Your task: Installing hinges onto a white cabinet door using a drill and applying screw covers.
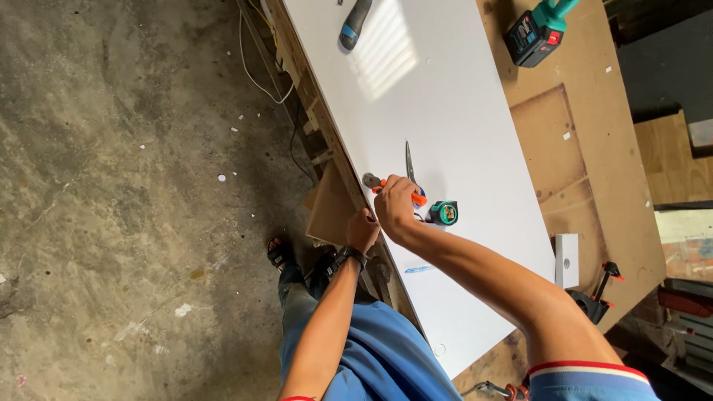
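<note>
- White board lies flat on a brown workbench and runs from the top of the head view down toward the person.
- Right hand rests over the board near its left edge, fingers clenched around an orange-handled tool; the tool's grey head points at the board edge.
- Scissors lie on the board just beyond the right hand, blades closed and pointing away from the person.
- Tape measure, green and black, sits on the board just beside the right hand, on its right.
- Left hand is at the board's left edge, fingers curled over the edge; a dark watch is on that wrist. Whether the fingers press the board or the bench frame under it cannot be told.
- Brown panel leans below the bench edge, just left of the left hand.
- Dark-handled tool lies at the far end of the board, well apart from both hands.
- Green cordless drill stands on the bench, right of the board, at the far end.
- Small white block and a black clamp with orange tips sit at the bench's near right corner.
- Grey concrete floor fills the left half; a white cable trails down beside the bench.
</note>
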